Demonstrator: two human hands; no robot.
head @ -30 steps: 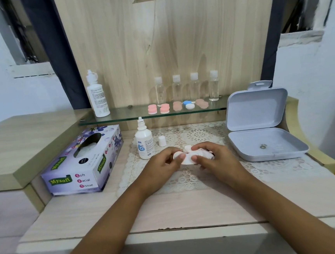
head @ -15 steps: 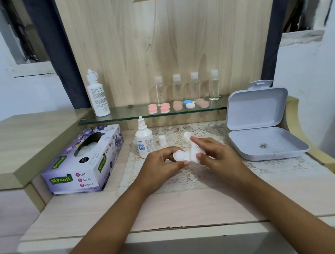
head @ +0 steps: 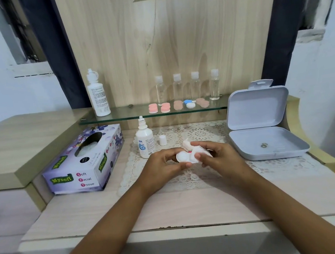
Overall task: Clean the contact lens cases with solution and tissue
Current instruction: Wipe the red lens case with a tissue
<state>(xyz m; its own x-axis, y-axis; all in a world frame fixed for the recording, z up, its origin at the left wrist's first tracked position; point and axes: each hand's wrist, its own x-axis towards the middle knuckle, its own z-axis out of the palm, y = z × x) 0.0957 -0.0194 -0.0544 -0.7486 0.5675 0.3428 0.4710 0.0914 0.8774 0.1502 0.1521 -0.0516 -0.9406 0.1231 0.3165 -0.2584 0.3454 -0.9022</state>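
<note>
White lens case [head: 183, 158] is up above the lace mat [head: 187, 179], one round well facing the camera, a flash of pink at its middle. Crumpled white tissue [head: 202, 151] is pressed to its right half, twisted end poking up behind. Small solution bottle [head: 145, 144] stands upright on the mat, uncapped, cap [head: 162, 140] just beside it. More cases [head: 178, 105], pink, tan and blue-and-white, line the glass shelf [head: 125, 113].

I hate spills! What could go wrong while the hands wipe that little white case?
The small solution bottle stands apparently uncapped just beyond the left hand; a bump could tip it. Its cap sits loose on the lace mat and might roll off. The lens case, pinched by fingertips while the right hand holds tissue on it, could slip.
</note>
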